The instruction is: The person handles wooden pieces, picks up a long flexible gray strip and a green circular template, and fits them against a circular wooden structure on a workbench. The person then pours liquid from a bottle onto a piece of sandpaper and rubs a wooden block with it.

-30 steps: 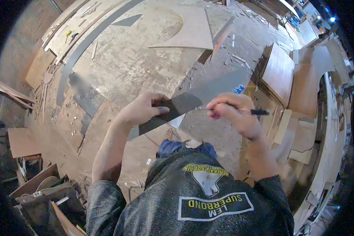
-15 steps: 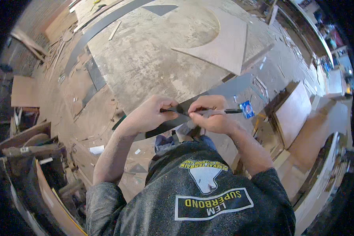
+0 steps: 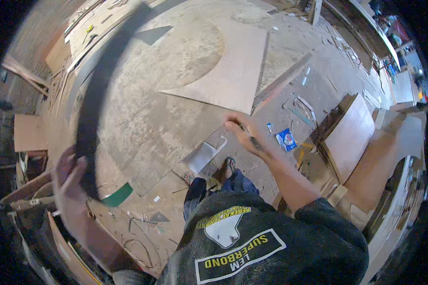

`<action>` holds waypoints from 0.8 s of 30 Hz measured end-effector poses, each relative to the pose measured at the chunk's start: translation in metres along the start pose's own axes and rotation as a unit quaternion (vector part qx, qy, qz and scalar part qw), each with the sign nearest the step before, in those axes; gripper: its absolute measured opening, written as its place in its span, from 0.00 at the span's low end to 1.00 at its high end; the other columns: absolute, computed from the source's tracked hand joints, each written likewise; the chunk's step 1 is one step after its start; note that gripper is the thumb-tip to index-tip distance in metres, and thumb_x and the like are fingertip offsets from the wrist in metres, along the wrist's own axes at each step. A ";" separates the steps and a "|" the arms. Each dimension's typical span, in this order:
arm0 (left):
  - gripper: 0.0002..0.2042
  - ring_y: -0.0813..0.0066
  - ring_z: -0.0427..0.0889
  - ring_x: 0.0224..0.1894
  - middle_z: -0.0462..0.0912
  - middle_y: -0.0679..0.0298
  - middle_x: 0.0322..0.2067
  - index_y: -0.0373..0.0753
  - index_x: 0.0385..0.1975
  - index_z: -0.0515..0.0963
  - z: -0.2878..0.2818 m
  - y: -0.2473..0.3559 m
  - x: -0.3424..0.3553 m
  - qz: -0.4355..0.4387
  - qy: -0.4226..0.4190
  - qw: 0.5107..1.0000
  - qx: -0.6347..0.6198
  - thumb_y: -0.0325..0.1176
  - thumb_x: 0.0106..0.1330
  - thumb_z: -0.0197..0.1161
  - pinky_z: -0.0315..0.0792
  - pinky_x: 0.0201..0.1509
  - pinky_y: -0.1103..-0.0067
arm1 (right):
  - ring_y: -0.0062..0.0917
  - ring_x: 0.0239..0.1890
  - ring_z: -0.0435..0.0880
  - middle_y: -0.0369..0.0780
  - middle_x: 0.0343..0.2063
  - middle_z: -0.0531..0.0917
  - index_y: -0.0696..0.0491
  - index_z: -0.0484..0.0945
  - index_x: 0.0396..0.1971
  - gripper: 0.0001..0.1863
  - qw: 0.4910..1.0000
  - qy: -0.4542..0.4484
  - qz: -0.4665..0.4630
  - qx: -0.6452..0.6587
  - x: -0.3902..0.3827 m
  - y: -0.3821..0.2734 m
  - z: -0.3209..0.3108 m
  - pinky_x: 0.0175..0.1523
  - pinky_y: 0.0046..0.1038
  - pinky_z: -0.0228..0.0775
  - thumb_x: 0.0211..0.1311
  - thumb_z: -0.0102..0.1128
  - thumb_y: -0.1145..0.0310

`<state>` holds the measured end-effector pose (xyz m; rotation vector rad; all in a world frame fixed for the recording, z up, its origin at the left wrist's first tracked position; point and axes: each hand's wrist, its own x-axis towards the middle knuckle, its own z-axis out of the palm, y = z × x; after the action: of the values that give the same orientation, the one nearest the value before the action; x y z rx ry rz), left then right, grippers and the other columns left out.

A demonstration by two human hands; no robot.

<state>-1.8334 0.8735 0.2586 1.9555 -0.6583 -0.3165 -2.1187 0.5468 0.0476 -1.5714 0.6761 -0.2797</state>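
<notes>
Head view: my left hand (image 3: 70,176) pinches the dark strip (image 3: 96,90) by its near end, long axis running away; my right hand (image 3: 242,134), well apart, grips a pen (image 3: 255,142).

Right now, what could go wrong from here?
The long dark strip is in the left hand alone, gripped near one end, so it might swing or twist.
The pale sheet lies near a foot and could be stepped on.
The pen in the right hand could slip out.
</notes>
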 end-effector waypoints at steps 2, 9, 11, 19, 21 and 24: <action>0.23 0.70 0.76 0.57 0.77 0.59 0.57 0.34 0.64 0.71 -0.045 0.014 -0.001 0.009 0.094 0.996 0.011 0.27 0.69 0.64 0.70 0.62 0.73 | 0.32 0.52 0.82 0.46 0.51 0.83 0.58 0.71 0.62 0.29 0.987 0.125 0.029 -0.095 0.015 0.041 -0.023 0.56 0.32 0.75 0.67 0.67 0.60; 0.26 0.73 0.78 0.53 0.76 0.62 0.56 0.38 0.70 0.64 -0.140 0.014 -0.050 0.040 0.164 0.975 -0.144 0.32 0.73 0.60 0.76 0.60 0.71 | 0.51 0.59 0.76 0.54 0.58 0.76 0.55 0.69 0.65 0.39 0.900 0.213 0.001 -0.380 0.036 0.096 -0.034 0.63 0.44 0.69 0.54 0.73 0.60; 0.26 0.73 0.78 0.53 0.76 0.61 0.57 0.39 0.70 0.63 -0.134 0.021 -0.057 0.030 0.216 0.962 -0.167 0.31 0.74 0.59 0.78 0.59 0.72 | 0.49 0.58 0.75 0.54 0.56 0.77 0.54 0.70 0.64 0.36 0.914 0.230 -0.029 -0.334 0.041 0.098 -0.026 0.64 0.42 0.69 0.53 0.72 0.68; 0.21 0.71 0.76 0.50 0.76 0.60 0.56 0.39 0.67 0.65 -0.145 -0.013 -0.085 0.113 0.103 0.922 -0.357 0.28 0.76 0.55 0.83 0.55 0.69 | 0.48 0.49 0.81 0.51 0.45 0.84 0.55 0.79 0.55 0.23 0.936 0.249 -0.023 -0.249 0.060 0.100 -0.018 0.56 0.43 0.72 0.58 0.67 0.70; 0.23 0.69 0.76 0.47 0.76 0.60 0.55 0.38 0.68 0.64 -0.144 -0.009 -0.086 0.096 0.121 0.909 -0.386 0.26 0.75 0.56 0.83 0.53 0.70 | 0.48 0.48 0.81 0.49 0.40 0.85 0.55 0.84 0.47 0.17 0.866 0.307 -0.092 -0.383 0.071 0.130 -0.024 0.54 0.41 0.73 0.58 0.66 0.67; 0.21 0.68 0.76 0.45 0.76 0.58 0.55 0.36 0.66 0.65 -0.145 -0.006 -0.082 0.107 0.071 0.905 -0.405 0.25 0.75 0.55 0.82 0.50 0.70 | 0.45 0.44 0.82 0.48 0.37 0.85 0.54 0.86 0.41 0.13 0.849 0.341 -0.104 -0.391 0.086 0.141 -0.031 0.51 0.41 0.73 0.59 0.65 0.65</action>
<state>-1.8276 1.0306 0.3149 1.0866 -0.5218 -0.2508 -2.1029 0.4741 -0.1036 -2.3611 1.2797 -0.8278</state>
